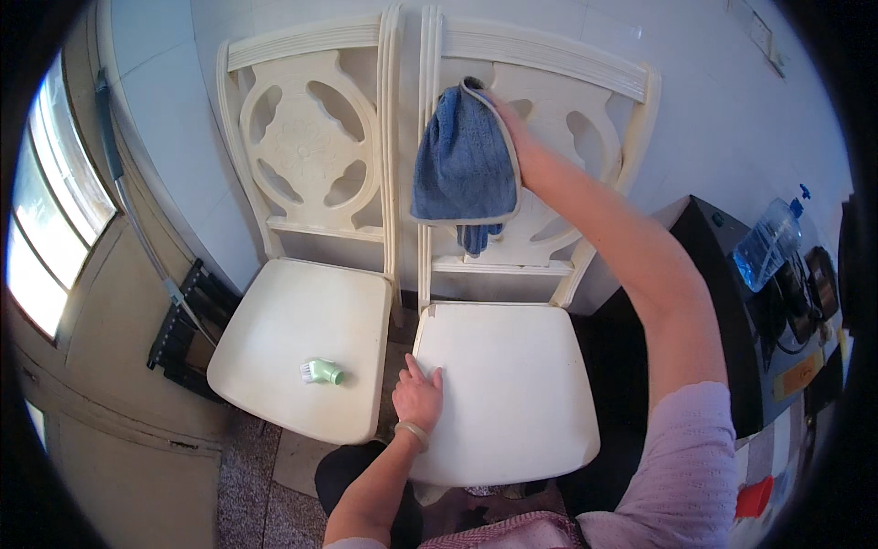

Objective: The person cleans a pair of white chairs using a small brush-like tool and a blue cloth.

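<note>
A blue cloth with a pale hem (pixel 466 154) hangs from my right hand (pixel 504 113), whose fingers are mostly hidden behind it. The cloth covers part of the carved backrest of the right cream-coloured chair (pixel 542 192). Lower down, my left hand (pixel 418 398) rests at the left edge of that chair's white seat (pixel 507 391), fingers apart and holding nothing. On the seat of the left chair (pixel 288 322) lies a small green brush with white bristles (pixel 324 371).
A long-handled pole (pixel 140 233) leans at the left beside a black slatted item (pixel 185 329) and a door (pixel 130 343). At right, a dark cabinet (pixel 713 274) bears a clear bottle with a blue top (pixel 768 243) and cables. A red object (pixel 753 497) is at lower right.
</note>
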### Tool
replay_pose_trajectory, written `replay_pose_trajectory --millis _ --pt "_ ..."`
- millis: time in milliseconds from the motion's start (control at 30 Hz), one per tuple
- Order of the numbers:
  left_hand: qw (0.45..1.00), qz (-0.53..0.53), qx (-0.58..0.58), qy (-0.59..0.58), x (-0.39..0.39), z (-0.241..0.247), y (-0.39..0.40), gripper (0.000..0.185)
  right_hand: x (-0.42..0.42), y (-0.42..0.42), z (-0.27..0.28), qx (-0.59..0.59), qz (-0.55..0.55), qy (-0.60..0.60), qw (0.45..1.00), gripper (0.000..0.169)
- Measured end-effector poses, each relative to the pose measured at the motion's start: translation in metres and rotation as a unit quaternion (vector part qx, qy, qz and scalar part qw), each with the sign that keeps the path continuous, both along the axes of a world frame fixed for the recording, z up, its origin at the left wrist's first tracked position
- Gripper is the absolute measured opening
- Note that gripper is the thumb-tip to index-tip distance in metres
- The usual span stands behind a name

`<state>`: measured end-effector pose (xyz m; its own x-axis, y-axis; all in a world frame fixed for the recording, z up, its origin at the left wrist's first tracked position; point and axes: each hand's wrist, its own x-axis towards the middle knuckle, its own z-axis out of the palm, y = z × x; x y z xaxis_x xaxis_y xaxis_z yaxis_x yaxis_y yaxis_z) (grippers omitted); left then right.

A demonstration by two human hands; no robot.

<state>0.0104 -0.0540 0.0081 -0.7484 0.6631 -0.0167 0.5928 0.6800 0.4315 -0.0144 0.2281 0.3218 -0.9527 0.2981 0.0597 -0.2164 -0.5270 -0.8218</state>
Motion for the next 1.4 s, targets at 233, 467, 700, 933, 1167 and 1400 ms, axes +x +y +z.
replay_pose_trajectory --millis 233,467,700,933,1167,1400 --pt "1.0 0.001 0.002 0.01 0.002 0.0 0.001 0.068 0.007 -0.02 0.0 0.025 -0.055 0.041 0.997 0.038" --pt "1.0 -0.004 0.0 0.013 -0.001 -0.002 0.0 0.068 -0.004 -0.003 -0.02 -0.022 -0.054 0.063 0.996 0.041" --pt "1.0 0.0 0.012 0.002 -0.003 -0.002 -0.001 0.068 -0.026 0.012 -0.004 0.436 -0.314 -0.067 0.841 0.037" --pt "1.0 0.009 0.016 -0.004 -0.004 -0.002 -0.004 0.068 -0.036 -0.022 0.024 0.856 -0.412 -0.089 0.298 0.024" --pt "0.999 0.006 0.041 -0.006 0.001 0.0 -0.001 0.066 -0.04 -0.031 0.039 0.462 -0.353 -0.028 0.813 0.02" --pt "0.999 -0.006 0.038 0.007 0.004 0.0 0.002 0.067 -0.032 -0.057 0.029 0.892 -0.407 -0.187 0.063 0.016"
